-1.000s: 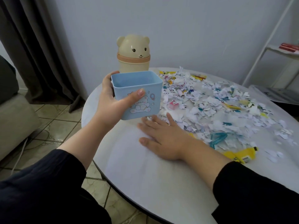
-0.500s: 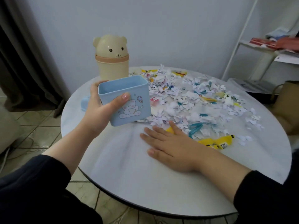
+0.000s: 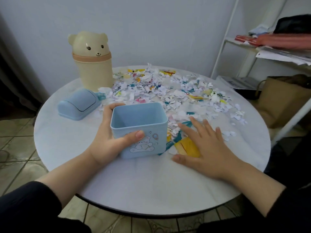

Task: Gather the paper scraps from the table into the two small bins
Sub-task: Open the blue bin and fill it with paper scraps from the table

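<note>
My left hand [image 3: 107,143] grips the small blue bin [image 3: 141,130], open-topped with a bear drawing, near the middle of the round white table [image 3: 143,182]. The bin looks empty and sits low over the tabletop. My right hand [image 3: 207,147] lies flat with fingers spread, just right of the bin, over a yellow wrapper [image 3: 186,147] and the near edge of the paper scraps [image 3: 168,93]. The scraps, white and coloured, cover the far half of the table. A cream bear-shaped bin [image 3: 94,64] stands at the back left with its lid on.
The blue bin's lid [image 3: 79,105] lies on the table at the left. A white shelf rack [image 3: 252,47] with papers and a brown paper bag [image 3: 282,101] stand to the right of the table. The floor is tiled, with a curtain at the far left.
My left hand has brought the blue bin down and toward the table's middle. My right hand slid right and forward onto the yellow wrapper. The camera tilted downward.
</note>
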